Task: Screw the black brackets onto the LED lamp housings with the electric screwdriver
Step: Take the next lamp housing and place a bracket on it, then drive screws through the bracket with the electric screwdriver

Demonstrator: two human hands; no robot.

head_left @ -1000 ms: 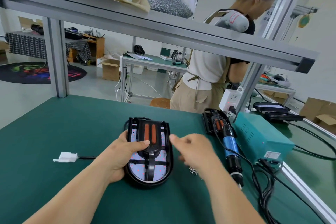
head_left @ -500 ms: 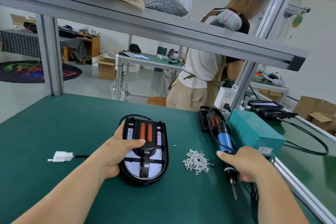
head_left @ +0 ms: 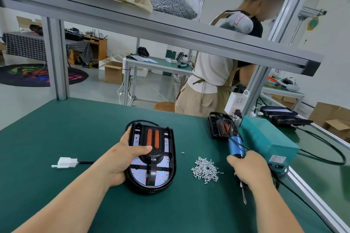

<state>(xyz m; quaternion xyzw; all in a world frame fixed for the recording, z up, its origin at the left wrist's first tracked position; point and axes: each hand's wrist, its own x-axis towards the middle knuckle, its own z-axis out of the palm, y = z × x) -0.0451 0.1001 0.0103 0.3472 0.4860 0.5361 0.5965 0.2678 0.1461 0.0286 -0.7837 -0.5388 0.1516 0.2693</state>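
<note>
While the left hand (head_left: 121,159) gripped the LED lamp housing (head_left: 171,159) at the middle of the surface (head_left: 56,134), thumb pressing the black bracket (head_left: 151,173) down, the right hand (head_left: 250,168) clasped the electric screwdriver (head_left: 234,143) near the right edge. Driving had not begun; next, the bit (head_left: 244,196) probably needed a screw from the adjacent screw pile (head_left: 205,169).

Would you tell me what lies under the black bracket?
A white, red-dotted LED board shows beneath the black bracket in the lamp housing; the left hand and bracket cover the rest.
</note>
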